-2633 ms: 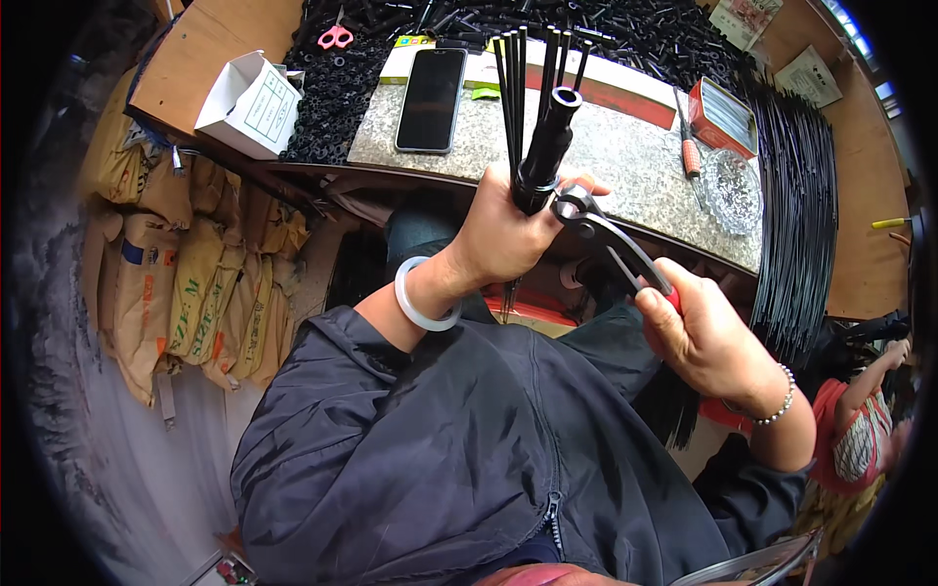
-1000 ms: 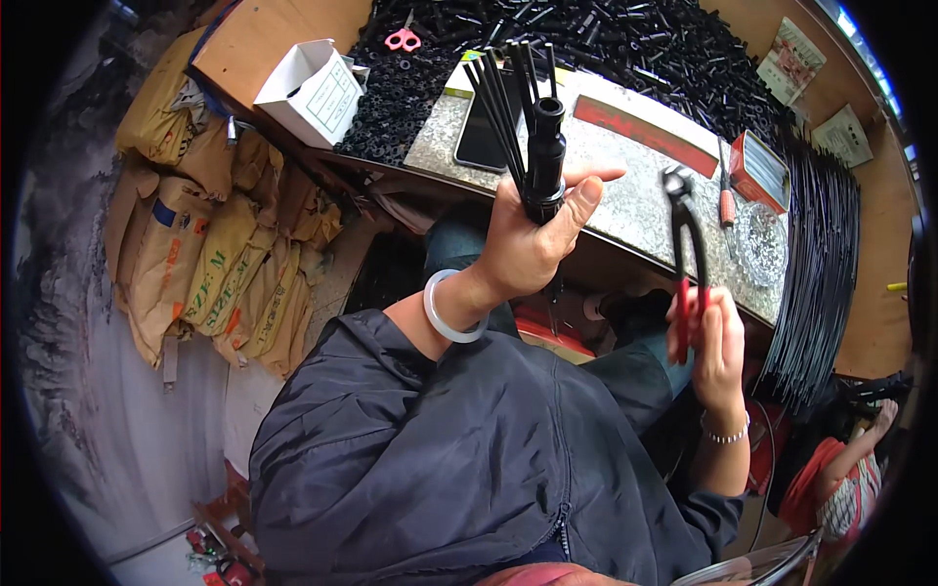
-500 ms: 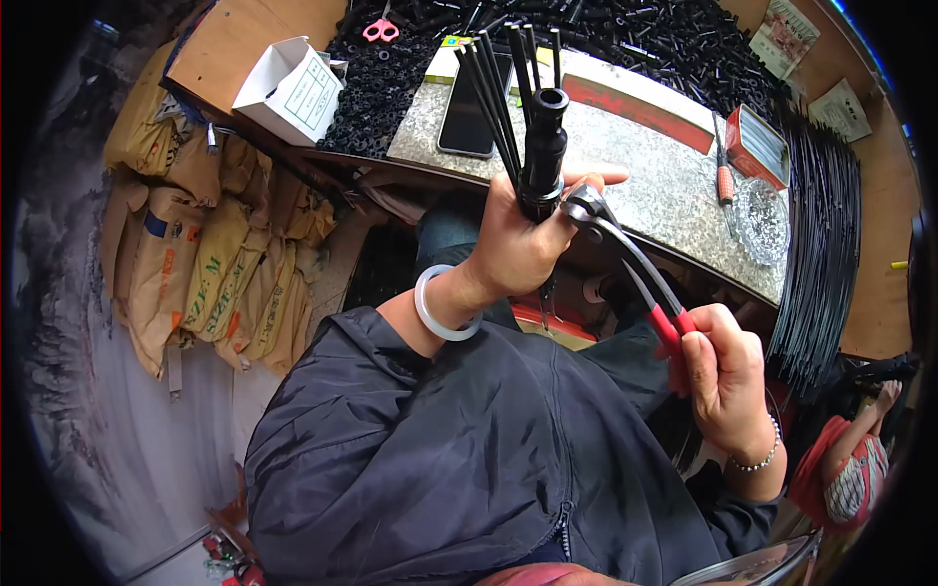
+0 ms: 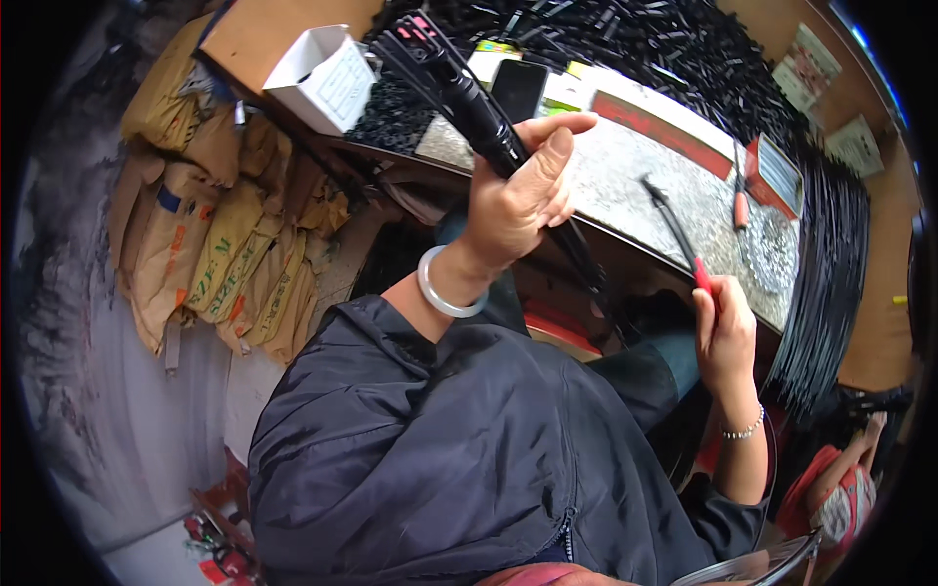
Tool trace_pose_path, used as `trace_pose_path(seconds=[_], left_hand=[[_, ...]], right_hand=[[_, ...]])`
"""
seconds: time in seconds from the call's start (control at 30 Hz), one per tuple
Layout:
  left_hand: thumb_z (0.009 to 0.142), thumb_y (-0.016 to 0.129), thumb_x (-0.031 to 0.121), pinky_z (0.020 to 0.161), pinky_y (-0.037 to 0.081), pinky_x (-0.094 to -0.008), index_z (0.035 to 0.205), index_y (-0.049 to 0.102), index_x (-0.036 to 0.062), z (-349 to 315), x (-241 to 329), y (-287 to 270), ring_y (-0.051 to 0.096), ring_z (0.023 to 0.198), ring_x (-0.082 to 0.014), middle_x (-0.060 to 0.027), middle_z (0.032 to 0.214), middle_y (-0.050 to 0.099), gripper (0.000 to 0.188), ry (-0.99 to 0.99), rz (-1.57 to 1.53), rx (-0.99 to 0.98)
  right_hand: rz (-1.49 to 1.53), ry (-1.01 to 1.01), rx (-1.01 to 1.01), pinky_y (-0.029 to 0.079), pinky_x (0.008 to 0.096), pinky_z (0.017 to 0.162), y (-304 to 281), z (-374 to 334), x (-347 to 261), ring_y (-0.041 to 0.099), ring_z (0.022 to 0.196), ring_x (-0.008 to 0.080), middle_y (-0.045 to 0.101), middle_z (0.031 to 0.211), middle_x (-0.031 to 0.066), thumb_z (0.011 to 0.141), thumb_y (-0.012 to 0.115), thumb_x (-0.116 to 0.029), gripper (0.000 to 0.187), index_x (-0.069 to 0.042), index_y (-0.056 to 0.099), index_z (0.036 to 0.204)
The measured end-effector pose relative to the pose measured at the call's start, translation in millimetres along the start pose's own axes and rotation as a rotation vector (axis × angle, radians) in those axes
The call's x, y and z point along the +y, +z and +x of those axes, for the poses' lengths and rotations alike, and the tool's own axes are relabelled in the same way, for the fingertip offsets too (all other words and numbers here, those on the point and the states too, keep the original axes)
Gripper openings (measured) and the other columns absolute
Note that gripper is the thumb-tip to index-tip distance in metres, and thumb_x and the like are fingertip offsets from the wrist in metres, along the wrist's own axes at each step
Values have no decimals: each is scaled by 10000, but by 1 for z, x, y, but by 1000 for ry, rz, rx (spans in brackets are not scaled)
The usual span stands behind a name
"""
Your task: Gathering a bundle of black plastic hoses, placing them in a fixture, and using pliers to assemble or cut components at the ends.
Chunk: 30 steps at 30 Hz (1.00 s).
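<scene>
My left hand (image 4: 516, 205) is wrapped round the shaft of a black umbrella frame (image 4: 477, 109), its index finger stretched out to the right. The frame leans up and left, thin ribs gathered about its top end; its lower part runs down past the table edge between my legs. Right of it, my right hand (image 4: 725, 330) grips red-handled pincers (image 4: 674, 220) by the handles. The pincers' head points up and left over the speckled tabletop (image 4: 625, 171), apart from the umbrella frame. Blur softens the pincers' jaws, and the palm hides part of the shaft.
Behind the tabletop spreads a heap of black parts (image 4: 625, 39). A phone (image 4: 520, 86), a white carton (image 4: 327, 88), an orange-handled tool (image 4: 741, 207) and a glass dish (image 4: 772, 252) lie around. Thin black rods (image 4: 821, 264) hang at right; sacks (image 4: 210, 234) stand left. Another person (image 4: 842, 479) is at lower right.
The umbrella frame has tipped from nearly upright to leaning up-left. The pincers have come away from it toward the right, and the left index finger and thumb have shifted along the shaft.
</scene>
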<state>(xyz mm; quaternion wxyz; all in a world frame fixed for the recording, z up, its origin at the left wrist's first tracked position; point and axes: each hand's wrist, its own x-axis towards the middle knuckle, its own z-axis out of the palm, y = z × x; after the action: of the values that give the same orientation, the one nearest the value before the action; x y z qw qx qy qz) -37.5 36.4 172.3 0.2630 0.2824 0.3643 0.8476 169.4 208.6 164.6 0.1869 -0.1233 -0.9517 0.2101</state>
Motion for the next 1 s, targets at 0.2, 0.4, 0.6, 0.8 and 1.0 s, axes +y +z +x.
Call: trace_pose_path(seconds=[0.2, 0.4, 0.6, 0.8, 1.0], left_hand=[[968, 461, 204, 404, 293, -191, 1158, 532, -30, -6, 1, 5, 275, 386, -26, 69, 492, 288, 310, -46, -34, 83], [979, 434, 240, 459, 322, -198, 1131, 555, -10, -23, -3, -1, 318, 446, -30, 61, 560, 334, 317, 98, 5, 97], [934, 369, 518, 847, 485, -367, 846, 585, 89, -53, -39, 34, 583, 920, -233, -96, 969, 570, 488, -334, -663, -44], [902, 444, 517, 705, 527, -300, 1008, 615, -7, -92, -73, 17, 641, 824, -194, -125, 905, 637, 561, -1032, -13, -632], [880, 600, 317, 844, 423, -297, 1253, 475, -35, -8, -25, 70, 531, 950, -186, -112, 1049, 528, 528, 134, 546, -657]], right_hand=[[-567, -42, 118, 454, 380, 654, 45, 6, 73, 569, 796, 297, 574, 940, 128, 889, 553, -188, 151, -41, 518, 888], [244, -207, -97, 458, 370, 719, 34, -29, -37, 571, 799, 309, 611, 818, 114, 719, 709, -97, 156, -42, 591, 804], [1099, 125, 530, 407, 392, 898, 31, -41, -68, 529, 967, 258, 564, 1053, 174, 841, 565, -523, 627, -71, 373, 1231], [1349, -11, 459, 487, 406, 725, 32, -47, -29, 592, 658, 226, 625, 685, 120, 911, 543, -154, 277, -47, 537, 655], [1274, 558, 237, 462, 206, 598, 134, -53, -23, 552, 632, 49, 623, 700, 14, 843, 651, -46, 149, -21, 595, 707]])
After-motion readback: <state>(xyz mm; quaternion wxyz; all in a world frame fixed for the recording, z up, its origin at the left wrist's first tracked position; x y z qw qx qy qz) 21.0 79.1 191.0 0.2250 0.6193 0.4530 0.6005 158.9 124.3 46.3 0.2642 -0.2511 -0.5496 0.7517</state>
